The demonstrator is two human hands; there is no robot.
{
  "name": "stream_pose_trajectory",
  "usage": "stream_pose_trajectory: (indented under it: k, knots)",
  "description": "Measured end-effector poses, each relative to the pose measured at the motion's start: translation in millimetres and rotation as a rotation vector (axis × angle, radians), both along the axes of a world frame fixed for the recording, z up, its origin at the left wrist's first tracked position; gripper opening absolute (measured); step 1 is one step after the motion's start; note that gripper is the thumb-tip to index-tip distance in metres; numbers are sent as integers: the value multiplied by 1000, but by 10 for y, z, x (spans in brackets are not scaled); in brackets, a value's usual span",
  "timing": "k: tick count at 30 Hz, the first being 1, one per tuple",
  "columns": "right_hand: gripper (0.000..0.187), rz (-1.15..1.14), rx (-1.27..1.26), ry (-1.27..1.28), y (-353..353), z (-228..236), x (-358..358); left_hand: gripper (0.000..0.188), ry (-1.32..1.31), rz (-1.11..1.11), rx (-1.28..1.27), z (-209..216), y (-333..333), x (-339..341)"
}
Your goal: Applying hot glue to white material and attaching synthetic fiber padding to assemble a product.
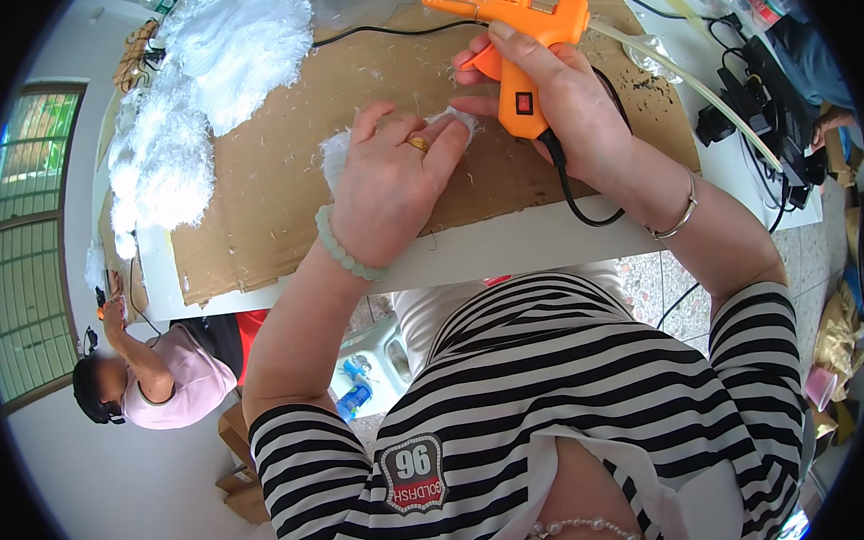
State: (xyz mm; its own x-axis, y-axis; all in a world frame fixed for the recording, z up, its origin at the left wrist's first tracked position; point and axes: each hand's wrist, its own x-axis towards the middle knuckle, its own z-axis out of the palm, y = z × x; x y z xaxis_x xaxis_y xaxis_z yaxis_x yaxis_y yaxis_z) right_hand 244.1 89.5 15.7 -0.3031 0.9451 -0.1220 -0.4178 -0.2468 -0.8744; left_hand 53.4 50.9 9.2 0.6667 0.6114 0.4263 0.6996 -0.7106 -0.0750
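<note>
Both hands work over the cardboard sheet (286,180): left hand (391,190) presses a white feather tuft (337,151) flat, pinning it steady, while right hand (559,94) grips the orange glue gun (514,39), body tilted sideways, index finger beside the trigger.
</note>
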Motion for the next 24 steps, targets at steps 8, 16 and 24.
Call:
stream_pose_trajectory:
  k: [8,16,24]
  knots:
    - [30,50,26,-19,9,-68,-82,22,-141,-27,22,142,-98,-110]
    - [33,62,33,-92,-38,15,-86,29,-426,309,-62,188,-214,-555]
    - [34,53,39,-73,-45,-5,-117,33,-129,165,-96,177,-243,-229]
